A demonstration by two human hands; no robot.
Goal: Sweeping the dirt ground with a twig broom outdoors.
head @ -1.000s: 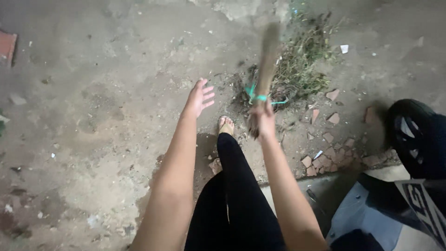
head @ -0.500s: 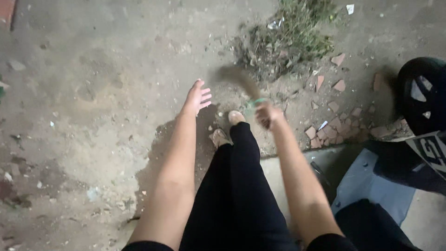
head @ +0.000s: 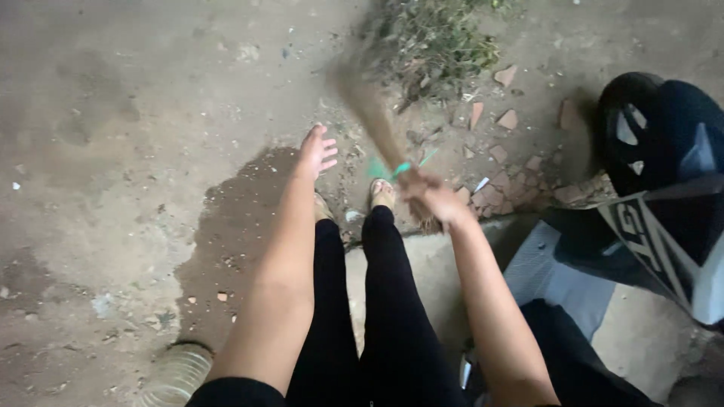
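Right then — my right hand (head: 435, 202) was clamped in a fist round the bound end of a short broom (head: 375, 124), fingers wrapped tight just below the green string (head: 402, 168) that ties the bristles together. I held it low on the bundle, prob. because that's the stiffest part and gives the most control; the brush end was tipped away from me towards the far ground, blurred, so I can't say whether the tips were touching the dirt. My left hand (head: 317, 149) held nothing — fingers spread, palm down, arm stretched out in front of me, apart from the broom; I'd guess for balance.

Beyond the broom tip lay a pile of dry grass and leaves (head: 434, 38), w/ broken brick pieces (head: 498, 124) scattered to its right and nearer my feet. My feet, in sandals (head: 381, 194), stood at the edge of a concrete step (head: 422, 264), just beside a dark wet patch (head: 241, 226) on the dirt ground (head: 113, 136). To my right stood a scooter (head: 664, 181), dark w/ white markings, its front wheel near the brick bits. Bottom left, a clear plastic bottle (head: 175, 373) lay on the ground, well apart from both hands.
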